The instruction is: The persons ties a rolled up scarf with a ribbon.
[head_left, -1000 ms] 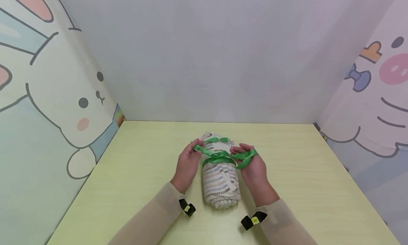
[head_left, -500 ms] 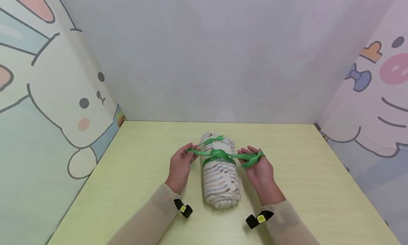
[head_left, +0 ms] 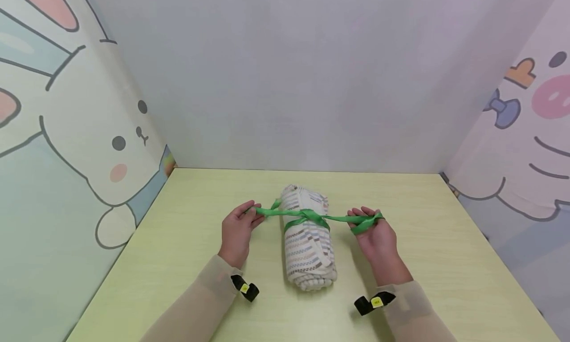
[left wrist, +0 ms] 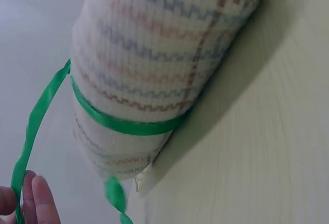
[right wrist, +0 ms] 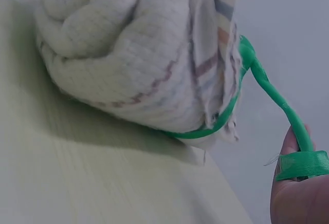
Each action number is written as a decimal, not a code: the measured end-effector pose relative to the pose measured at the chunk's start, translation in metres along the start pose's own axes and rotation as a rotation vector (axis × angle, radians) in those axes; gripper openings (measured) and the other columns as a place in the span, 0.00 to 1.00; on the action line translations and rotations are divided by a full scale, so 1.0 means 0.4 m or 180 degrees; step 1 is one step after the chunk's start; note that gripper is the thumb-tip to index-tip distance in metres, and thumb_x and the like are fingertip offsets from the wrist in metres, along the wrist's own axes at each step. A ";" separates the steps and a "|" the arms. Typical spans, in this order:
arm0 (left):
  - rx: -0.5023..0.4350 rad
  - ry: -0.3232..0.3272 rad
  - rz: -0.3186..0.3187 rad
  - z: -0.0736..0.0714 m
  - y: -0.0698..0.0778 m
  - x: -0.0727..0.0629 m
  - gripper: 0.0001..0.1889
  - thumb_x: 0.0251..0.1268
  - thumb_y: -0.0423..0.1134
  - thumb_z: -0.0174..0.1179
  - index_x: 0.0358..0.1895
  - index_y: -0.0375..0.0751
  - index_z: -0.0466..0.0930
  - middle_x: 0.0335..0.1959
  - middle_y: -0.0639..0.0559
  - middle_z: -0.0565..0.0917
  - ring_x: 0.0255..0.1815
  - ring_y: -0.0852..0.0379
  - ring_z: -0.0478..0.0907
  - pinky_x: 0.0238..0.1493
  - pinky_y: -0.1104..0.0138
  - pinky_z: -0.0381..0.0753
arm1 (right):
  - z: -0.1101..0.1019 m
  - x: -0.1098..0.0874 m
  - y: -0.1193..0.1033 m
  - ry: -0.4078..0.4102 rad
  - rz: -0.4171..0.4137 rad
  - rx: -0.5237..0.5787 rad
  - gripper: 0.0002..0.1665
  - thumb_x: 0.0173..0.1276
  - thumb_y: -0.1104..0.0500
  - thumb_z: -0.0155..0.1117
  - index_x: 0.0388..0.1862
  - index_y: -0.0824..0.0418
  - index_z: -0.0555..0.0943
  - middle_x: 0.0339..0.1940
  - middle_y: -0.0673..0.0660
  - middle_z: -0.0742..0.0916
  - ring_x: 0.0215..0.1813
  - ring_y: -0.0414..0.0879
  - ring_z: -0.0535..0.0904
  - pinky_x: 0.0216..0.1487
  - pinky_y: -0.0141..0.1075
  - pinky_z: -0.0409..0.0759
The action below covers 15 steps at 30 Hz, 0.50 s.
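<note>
A rolled towel, white with striped bands, lies lengthwise on the table. Around its middle runs a green ribbon, knotted on top. To the left of the roll, my left hand pinches one ribbon end between thumb and fingers; a loose tail hangs beyond it in the left wrist view. On the other side my right hand, palm turned up, holds the opposite end, which loops over the thumb in the right wrist view. Both ribbon lengths stretch nearly straight from the knot. The roll's coiled end faces the near side.
The pale wooden table ends at a plain grey-white back wall. Side panels carry a cartoon rabbit on the left and a pig on the right. Black cameras sit on both wrists.
My hands have moved apart, left and right, drawing the ribbon straight. The loose loops on top have tightened into a small knot, and a ribbon tail has slid left off the towel.
</note>
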<state>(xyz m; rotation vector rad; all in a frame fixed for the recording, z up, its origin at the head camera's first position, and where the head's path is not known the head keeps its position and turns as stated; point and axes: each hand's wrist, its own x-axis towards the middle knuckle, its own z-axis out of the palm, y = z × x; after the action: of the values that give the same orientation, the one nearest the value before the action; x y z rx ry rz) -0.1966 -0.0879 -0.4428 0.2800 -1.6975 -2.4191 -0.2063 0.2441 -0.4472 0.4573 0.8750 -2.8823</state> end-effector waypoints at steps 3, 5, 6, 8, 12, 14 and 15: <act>0.0016 0.0062 -0.0040 -0.015 0.007 0.004 0.15 0.77 0.28 0.58 0.62 0.31 0.79 0.54 0.37 0.84 0.46 0.50 0.87 0.54 0.59 0.84 | -0.013 -0.001 -0.017 -0.0069 -0.0030 0.0095 0.22 0.87 0.47 0.33 0.56 0.62 0.69 0.45 0.62 0.86 0.55 0.56 0.85 0.60 0.44 0.81; 0.0027 0.0106 -0.0081 -0.025 0.012 0.006 0.14 0.76 0.28 0.58 0.61 0.32 0.79 0.54 0.37 0.84 0.46 0.50 0.87 0.54 0.60 0.84 | -0.021 -0.002 -0.029 -0.0079 -0.0040 0.0188 0.22 0.87 0.48 0.34 0.55 0.63 0.70 0.45 0.63 0.87 0.54 0.57 0.86 0.59 0.45 0.82; 0.0040 0.0124 -0.0100 -0.030 0.015 0.008 0.14 0.76 0.28 0.59 0.61 0.32 0.80 0.55 0.37 0.84 0.46 0.50 0.87 0.54 0.60 0.84 | -0.024 -0.002 -0.035 -0.0068 -0.0045 0.0223 0.22 0.87 0.48 0.34 0.55 0.63 0.70 0.45 0.64 0.86 0.53 0.57 0.86 0.59 0.45 0.82; 0.0064 0.0154 -0.0133 -0.041 0.020 0.011 0.15 0.76 0.28 0.58 0.61 0.32 0.79 0.56 0.36 0.83 0.46 0.50 0.87 0.54 0.60 0.84 | -0.031 -0.002 -0.047 -0.0014 -0.0023 0.0315 0.22 0.87 0.47 0.35 0.57 0.62 0.69 0.46 0.64 0.86 0.53 0.57 0.86 0.60 0.45 0.81; 0.0117 0.0218 -0.0162 -0.063 0.027 0.017 0.15 0.76 0.28 0.58 0.62 0.31 0.79 0.58 0.32 0.82 0.46 0.51 0.87 0.54 0.60 0.84 | -0.041 0.000 -0.068 0.0148 0.0003 0.0532 0.21 0.86 0.47 0.36 0.60 0.61 0.67 0.50 0.63 0.83 0.53 0.57 0.86 0.65 0.46 0.77; 0.0145 0.0228 -0.0182 -0.072 0.029 0.018 0.15 0.77 0.28 0.58 0.62 0.31 0.79 0.59 0.31 0.81 0.46 0.51 0.86 0.54 0.60 0.84 | -0.046 0.003 -0.074 0.0199 0.0019 0.0603 0.21 0.86 0.47 0.37 0.62 0.61 0.66 0.51 0.63 0.81 0.54 0.58 0.85 0.68 0.46 0.75; 0.0166 0.0223 -0.0202 -0.075 0.029 0.018 0.15 0.77 0.28 0.58 0.62 0.31 0.79 0.60 0.31 0.81 0.46 0.51 0.86 0.54 0.60 0.84 | -0.048 0.004 -0.076 0.0215 0.0019 0.0598 0.21 0.86 0.47 0.36 0.62 0.60 0.66 0.51 0.63 0.81 0.55 0.57 0.85 0.69 0.46 0.74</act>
<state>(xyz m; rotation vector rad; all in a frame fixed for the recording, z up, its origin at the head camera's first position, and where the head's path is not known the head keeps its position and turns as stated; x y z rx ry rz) -0.1957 -0.1208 -0.4422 0.4270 -1.7486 -2.3815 -0.2082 0.2801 -0.4467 0.5759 0.6120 -2.9726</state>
